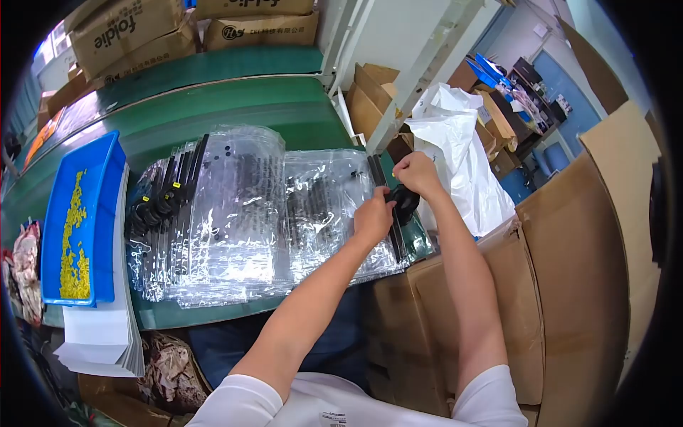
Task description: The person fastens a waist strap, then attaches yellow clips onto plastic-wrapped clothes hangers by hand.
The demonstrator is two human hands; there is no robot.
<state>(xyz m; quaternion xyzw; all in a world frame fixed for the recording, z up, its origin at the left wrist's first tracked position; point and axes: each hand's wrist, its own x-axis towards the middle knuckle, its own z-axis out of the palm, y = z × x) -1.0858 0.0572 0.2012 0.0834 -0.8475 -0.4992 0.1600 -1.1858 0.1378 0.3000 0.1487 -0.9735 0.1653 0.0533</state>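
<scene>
My left hand (375,217) is closed at the right end of the bench, its fingertips on a glossy black bundle (405,204) whose exact kind I cannot make out. Just above the bundle, my right hand (417,173) is curled into a fist; what it grips is hidden, with only a speck of yellow by the fingers. A long black strip (395,242) runs beside the bundle. Left of my hands lie clear plastic bags (313,213) with dark print. Further left, overlapping bagged black items (153,210) carry small yellow tags.
A blue tray (102,213) of small yellow pieces stands at the left on stacked white sheets (107,341). A metal post (427,64) rises beyond my right hand. White plastic sheeting (455,156) and cardboard boxes (477,306) crowd the right; more cartons (260,32) sit at the back.
</scene>
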